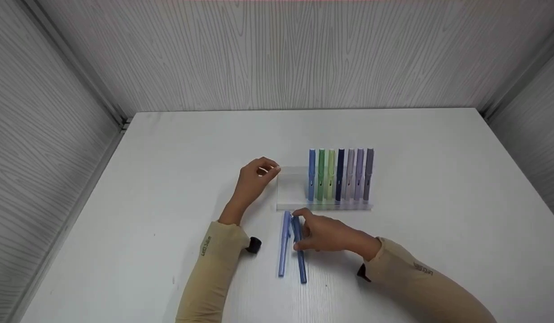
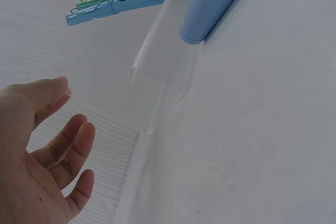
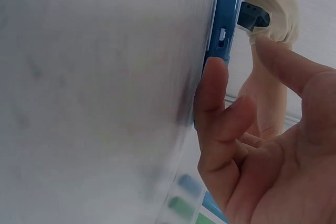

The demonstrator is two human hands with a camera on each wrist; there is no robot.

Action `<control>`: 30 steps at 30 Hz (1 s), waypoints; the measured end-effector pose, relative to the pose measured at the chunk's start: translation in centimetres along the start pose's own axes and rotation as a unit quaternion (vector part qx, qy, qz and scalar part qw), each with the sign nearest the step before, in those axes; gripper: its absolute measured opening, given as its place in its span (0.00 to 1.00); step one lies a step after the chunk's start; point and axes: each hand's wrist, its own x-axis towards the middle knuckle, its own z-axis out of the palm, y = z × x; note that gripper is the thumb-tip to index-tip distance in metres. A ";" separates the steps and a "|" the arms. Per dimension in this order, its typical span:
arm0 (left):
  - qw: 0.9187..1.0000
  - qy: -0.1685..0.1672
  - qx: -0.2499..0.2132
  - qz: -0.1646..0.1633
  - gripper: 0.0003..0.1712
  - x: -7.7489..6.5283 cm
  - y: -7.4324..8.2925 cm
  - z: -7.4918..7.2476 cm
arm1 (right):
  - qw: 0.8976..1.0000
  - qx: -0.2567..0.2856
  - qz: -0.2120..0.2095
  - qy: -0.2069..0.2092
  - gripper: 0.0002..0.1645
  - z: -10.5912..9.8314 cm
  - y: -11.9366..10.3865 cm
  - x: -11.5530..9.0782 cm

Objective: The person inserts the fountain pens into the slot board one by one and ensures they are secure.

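Note:
My right hand (image 1: 326, 231) reaches over a dark blue capped pen (image 1: 302, 269) lying on the table. In the right wrist view its curled fingers (image 3: 212, 85) touch that pen, while the thumb stands apart from it. Close by on the left lies a light blue pen (image 1: 283, 255). Behind both is a clear acrylic pen stand (image 1: 291, 207). My left hand (image 1: 253, 179) hovers at the stand's upper left corner, fingers loosely bent and holding nothing; whether the fingertips touch the corner I cannot tell.
Several capped pens stand in a row on the stand's right part: a blue pen (image 1: 311, 175), a green pen (image 1: 321, 175), a yellow-green one, a navy one and purple shades. The white table (image 1: 124, 215) meets wood-grain panels (image 1: 295, 54) at the back and sides.

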 end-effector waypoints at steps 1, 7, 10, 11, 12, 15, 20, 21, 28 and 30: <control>1.000 0.001 -0.001 0.000 0.11 0.0 0.0 0.0 | 1.000 -0.004 0.001 -0.004 0.48 0.1 0.0 0.0; 1.000 0.003 -0.005 -0.002 0.11 -0.1 -0.2 0.0 | 1.000 -0.015 0.014 -0.017 0.50 0.3 -0.5 0.3; 1.000 0.001 -0.008 -0.001 0.11 0.0 -0.2 0.1 | 0.999 -0.022 0.021 -0.019 0.51 0.3 -0.7 0.4; 1.000 0.000 -0.009 0.000 0.11 0.0 -0.2 0.1 | 0.999 -0.025 0.024 -0.019 0.51 0.2 -0.7 0.4; 1.000 0.000 -0.011 0.000 0.11 0.0 -0.2 0.1 | 0.999 -0.028 0.027 -0.020 0.51 0.2 -0.7 0.5; 1.000 0.001 -0.013 0.002 0.11 0.0 -0.2 0.1 | 0.999 -0.033 0.032 -0.021 0.52 0.2 -0.8 0.5; 1.000 0.000 -0.011 0.008 0.11 0.0 -0.2 0.1 | 0.999 -0.032 0.033 -0.017 0.52 0.2 -0.7 0.5; 1.000 0.000 -0.011 0.009 0.11 0.0 -0.2 0.1 | 0.999 -0.030 0.034 -0.016 0.52 0.2 -0.7 0.5; 1.000 -0.001 -0.010 0.014 0.11 0.0 -0.1 0.0 | 0.999 -0.033 0.036 -0.008 0.48 0.3 -0.6 0.5; 1.000 -0.002 -0.009 0.013 0.11 0.0 -0.2 0.0 | 0.999 -0.033 0.037 -0.006 0.49 0.3 -0.6 0.5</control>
